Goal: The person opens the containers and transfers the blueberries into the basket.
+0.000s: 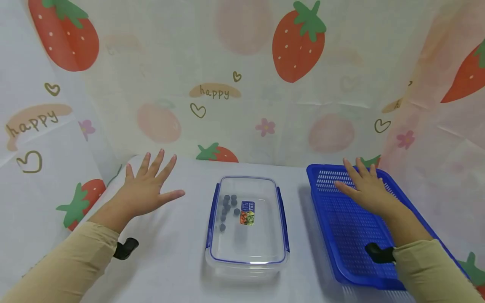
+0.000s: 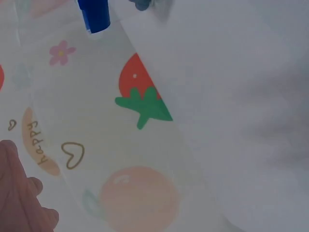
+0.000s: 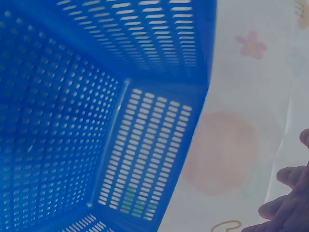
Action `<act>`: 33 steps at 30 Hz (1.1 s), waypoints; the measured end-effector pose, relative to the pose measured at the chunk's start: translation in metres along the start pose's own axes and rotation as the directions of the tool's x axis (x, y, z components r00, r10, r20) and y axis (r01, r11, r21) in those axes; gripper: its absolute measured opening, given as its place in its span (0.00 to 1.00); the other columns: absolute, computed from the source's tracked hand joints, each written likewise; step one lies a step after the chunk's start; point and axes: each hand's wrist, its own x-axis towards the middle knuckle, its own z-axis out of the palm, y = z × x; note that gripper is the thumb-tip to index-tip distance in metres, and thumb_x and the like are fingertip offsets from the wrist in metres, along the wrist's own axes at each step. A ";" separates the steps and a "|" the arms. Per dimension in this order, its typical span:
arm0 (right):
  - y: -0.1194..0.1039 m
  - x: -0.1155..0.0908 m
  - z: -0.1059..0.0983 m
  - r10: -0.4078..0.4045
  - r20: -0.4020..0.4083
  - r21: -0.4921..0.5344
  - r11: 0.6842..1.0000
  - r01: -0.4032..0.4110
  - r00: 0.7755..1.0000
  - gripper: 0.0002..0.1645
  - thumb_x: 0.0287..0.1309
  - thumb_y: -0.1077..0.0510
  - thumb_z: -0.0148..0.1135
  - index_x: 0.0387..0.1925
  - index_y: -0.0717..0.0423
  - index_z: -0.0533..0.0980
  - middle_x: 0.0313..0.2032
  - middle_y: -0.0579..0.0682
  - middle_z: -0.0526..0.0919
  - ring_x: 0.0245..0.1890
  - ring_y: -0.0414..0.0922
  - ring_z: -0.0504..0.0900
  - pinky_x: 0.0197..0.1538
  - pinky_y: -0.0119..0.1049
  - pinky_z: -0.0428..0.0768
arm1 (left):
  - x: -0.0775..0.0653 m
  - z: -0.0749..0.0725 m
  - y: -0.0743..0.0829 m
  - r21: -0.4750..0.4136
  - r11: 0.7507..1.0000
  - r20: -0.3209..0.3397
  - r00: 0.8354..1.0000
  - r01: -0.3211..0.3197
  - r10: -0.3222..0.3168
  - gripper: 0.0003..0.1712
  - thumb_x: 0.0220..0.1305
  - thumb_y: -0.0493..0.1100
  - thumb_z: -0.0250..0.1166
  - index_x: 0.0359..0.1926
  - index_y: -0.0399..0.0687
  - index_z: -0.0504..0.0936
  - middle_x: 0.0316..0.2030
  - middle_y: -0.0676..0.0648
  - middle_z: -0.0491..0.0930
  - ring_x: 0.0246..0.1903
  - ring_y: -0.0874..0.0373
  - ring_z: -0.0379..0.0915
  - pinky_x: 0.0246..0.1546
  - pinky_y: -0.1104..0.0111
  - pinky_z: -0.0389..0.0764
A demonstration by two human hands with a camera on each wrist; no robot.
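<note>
A clear lidded food container (image 1: pixel 261 240) with blue side clips stands on the white table, a printed label on its lid. Several small dark round pieces (image 1: pixel 226 206) show through at its left side; their kind is unclear. To the left of the container, my left hand (image 1: pixel 145 189) is held in the air with fingers spread, touching nothing. My right hand (image 1: pixel 365 191), also spread, is raised over a blue perforated basket (image 1: pixel 322 219). The basket (image 3: pixel 145 145) fills much of the right wrist view, while the fingers of that hand (image 3: pixel 289 203) appear at the lower right corner.
A strawberry-printed cloth (image 1: pixel 246 118) hangs behind and at both sides of the table. The white tabletop (image 1: pixel 170 252) lies around the container. Dark wrist camera mounts (image 1: pixel 126 248) sit at both sleeves. A blue part (image 2: pixel 95 17) shows at the top of the left wrist view.
</note>
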 end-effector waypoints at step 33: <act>-0.069 0.013 0.031 0.030 0.048 0.816 0.576 -0.056 0.998 0.46 0.61 0.28 0.31 0.71 0.50 0.43 0.69 0.63 0.46 0.66 0.66 0.45 0.63 0.61 0.49 | 0.001 -0.005 0.020 -0.762 0.648 -0.023 1.000 -0.018 0.000 0.48 0.65 0.57 0.52 0.70 0.60 0.26 0.71 0.46 0.27 0.68 0.40 0.31 0.61 0.40 0.43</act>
